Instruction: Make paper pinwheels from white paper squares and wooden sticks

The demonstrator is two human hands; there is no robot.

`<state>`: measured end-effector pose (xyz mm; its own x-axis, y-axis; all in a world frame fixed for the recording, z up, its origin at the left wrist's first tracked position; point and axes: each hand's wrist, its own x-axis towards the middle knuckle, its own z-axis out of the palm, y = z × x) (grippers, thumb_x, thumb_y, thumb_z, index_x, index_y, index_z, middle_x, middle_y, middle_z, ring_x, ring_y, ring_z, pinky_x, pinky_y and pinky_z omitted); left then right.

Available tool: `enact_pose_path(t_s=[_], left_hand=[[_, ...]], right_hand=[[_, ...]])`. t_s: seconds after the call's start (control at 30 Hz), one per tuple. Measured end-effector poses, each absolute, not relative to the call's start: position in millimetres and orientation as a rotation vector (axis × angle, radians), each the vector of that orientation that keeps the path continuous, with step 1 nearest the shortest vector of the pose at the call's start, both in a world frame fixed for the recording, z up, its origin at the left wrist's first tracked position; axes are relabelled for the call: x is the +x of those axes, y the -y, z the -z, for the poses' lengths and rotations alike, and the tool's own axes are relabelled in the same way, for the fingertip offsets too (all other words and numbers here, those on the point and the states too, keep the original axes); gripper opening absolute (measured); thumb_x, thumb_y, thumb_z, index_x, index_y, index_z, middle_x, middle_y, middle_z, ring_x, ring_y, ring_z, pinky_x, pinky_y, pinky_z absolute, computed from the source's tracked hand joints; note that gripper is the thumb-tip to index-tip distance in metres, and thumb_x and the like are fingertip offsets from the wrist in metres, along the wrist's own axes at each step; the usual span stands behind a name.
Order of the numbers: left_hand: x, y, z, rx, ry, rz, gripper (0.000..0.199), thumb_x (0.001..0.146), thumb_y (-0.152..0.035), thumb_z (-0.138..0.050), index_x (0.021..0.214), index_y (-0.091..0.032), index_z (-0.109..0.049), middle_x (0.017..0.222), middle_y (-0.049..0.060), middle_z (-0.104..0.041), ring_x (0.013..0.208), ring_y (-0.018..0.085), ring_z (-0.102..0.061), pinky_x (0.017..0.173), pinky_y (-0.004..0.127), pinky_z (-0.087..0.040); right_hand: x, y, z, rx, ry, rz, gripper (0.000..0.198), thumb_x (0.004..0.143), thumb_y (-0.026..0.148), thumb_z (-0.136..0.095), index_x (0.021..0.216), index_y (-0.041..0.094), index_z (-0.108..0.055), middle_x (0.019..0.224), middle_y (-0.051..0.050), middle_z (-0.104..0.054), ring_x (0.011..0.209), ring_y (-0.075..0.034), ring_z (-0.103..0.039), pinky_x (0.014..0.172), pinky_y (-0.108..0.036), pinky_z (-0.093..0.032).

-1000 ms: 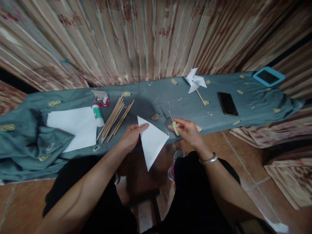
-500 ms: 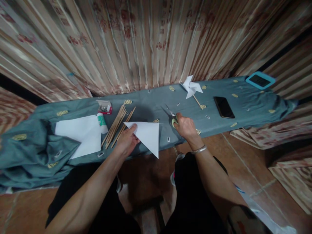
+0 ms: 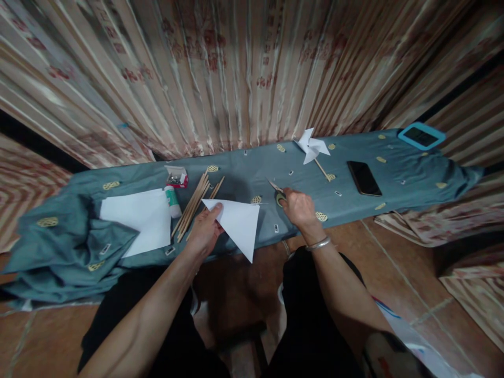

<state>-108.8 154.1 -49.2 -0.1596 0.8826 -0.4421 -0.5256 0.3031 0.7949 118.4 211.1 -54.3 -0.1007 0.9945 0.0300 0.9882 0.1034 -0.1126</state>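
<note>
A white sheet of paper [image 3: 241,223], folded into a triangle, is pinched at its left corner by my left hand [image 3: 207,228]. Its lower point hangs past the front edge of the cloth-covered surface. To the right, my right hand [image 3: 298,207] is closed around the green handles of a pair of scissors [image 3: 280,195]. The blades point up and to the left, apart from the paper. Just behind my left hand lie several thin wooden sticks [image 3: 192,205].
A glue stick [image 3: 172,202], an open small box of metal pins [image 3: 177,177] and a stack of white paper [image 3: 137,218] lie left. Farther right are a paper pinwheel [image 3: 311,145] on a stick, a black phone [image 3: 364,178] and a blue-framed device [image 3: 422,136]. A curtain [image 3: 244,79] hangs behind.
The scissors' blades, apart before, have come closer together. The folded paper's lower point has swung slightly left and down. The whole view has shifted a little.
</note>
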Motion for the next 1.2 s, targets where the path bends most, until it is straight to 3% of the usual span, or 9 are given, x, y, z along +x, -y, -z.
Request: enact_pose_path(t_s=[0.2, 0.4, 0.53, 0.63, 0.77, 0.83, 0.93, 1.2], left_hand=[[-110.1, -152.2, 49.2, 0.440, -1.172, -1.268, 0.026, 0.062, -0.032, -0.079, 0.075, -0.014, -0.065, 0.067, 0.003, -0.071, 0.070, 0.022, -0.069, 0.064, 0.030, -0.054], [-110.2, -150.8, 51.0, 0.497, -1.132, -1.274, 0.038, 0.050, -0.037, -0.084, 0.073, -0.011, -0.067, 0.065, 0.005, -0.071, 0.062, 0.020, -0.067, 0.060, 0.029, -0.052], [-110.3, -151.0, 53.2, 0.520, -1.137, -1.282, 0.038, 0.049, -0.038, -0.085, 0.070, -0.011, -0.068, 0.063, 0.006, -0.071, 0.059, 0.019, -0.066, 0.060, 0.028, -0.049], [-108.7, -150.9, 55.4, 0.549, -1.139, -1.260, 0.038, 0.050, -0.039, -0.084, 0.069, -0.011, -0.069, 0.063, 0.006, -0.071, 0.057, 0.018, -0.064, 0.060, 0.028, -0.048], [-105.6, -151.9, 57.9, 0.584, -1.148, -1.209, 0.039, 0.051, -0.042, -0.084, 0.068, -0.010, -0.070, 0.061, 0.006, -0.070, 0.053, 0.015, -0.061, 0.058, 0.027, -0.047], [-104.7, -153.0, 58.2, 0.589, -1.153, -1.221, 0.039, 0.050, -0.042, -0.085, 0.068, -0.011, -0.070, 0.060, 0.005, -0.069, 0.051, 0.014, -0.059, 0.056, 0.026, -0.046], [-103.3, -154.0, 57.4, 0.581, -1.150, -1.242, 0.040, 0.050, -0.043, -0.085, 0.069, -0.011, -0.071, 0.060, 0.004, -0.069, 0.050, 0.014, -0.058, 0.056, 0.026, -0.046], [-99.0, -147.3, 59.5, 0.669, -1.205, -1.121, 0.043, 0.045, -0.041, -0.088, 0.075, -0.013, -0.075, 0.069, 0.006, -0.072, 0.061, 0.016, -0.062, 0.061, 0.026, -0.048]], right_hand=[[122.4, -213.0, 68.1, -1.847, 2.249, 0.014, 0.032, 0.093, 0.027, -0.040, 0.102, 0.012, -0.067, 0.102, -0.024, -0.067, 0.091, -0.034, -0.065, 0.076, -0.044, -0.049], [124.3, -216.0, 74.2, -1.922, 2.236, 0.045, 0.028, 0.092, 0.024, -0.044, 0.103, 0.012, -0.067, 0.087, -0.019, -0.069, 0.081, -0.028, -0.065, 0.074, -0.038, -0.049], [120.3, -213.4, 62.1, -1.936, 2.165, -0.032, 0.028, 0.093, 0.024, -0.046, 0.104, 0.009, -0.067, 0.097, -0.022, -0.069, 0.094, -0.032, -0.064, 0.081, -0.041, -0.048], [110.0, -207.5, 52.9, -1.694, 2.095, -0.364, 0.032, 0.093, 0.035, -0.047, 0.101, 0.013, -0.070, 0.104, -0.017, -0.070, 0.096, -0.029, -0.064, 0.083, -0.038, -0.048], [91.0, -196.5, 54.7, -1.206, 1.880, -1.338, 0.040, 0.082, 0.050, -0.061, 0.100, 0.016, -0.070, 0.088, -0.006, -0.074, 0.079, -0.018, -0.067, 0.069, -0.028, -0.050], [84.5, -192.7, 59.2, -1.103, 1.740, -1.617, 0.040, 0.072, 0.051, -0.071, 0.090, 0.014, -0.071, 0.079, -0.004, -0.073, 0.070, -0.015, -0.066, 0.064, -0.025, -0.049], [81.8, -191.5, 62.9, -1.061, 1.607, -1.729, 0.036, 0.065, 0.049, -0.077, 0.075, 0.015, -0.070, 0.070, -0.001, -0.072, 0.061, -0.012, -0.062, 0.059, -0.024, -0.047], [87.9, -201.5, 64.4, -1.165, 1.371, -1.567, 0.035, 0.057, 0.049, -0.081, 0.064, 0.017, -0.067, 0.057, 0.003, -0.065, 0.049, -0.009, -0.053, 0.049, -0.022, -0.042]])
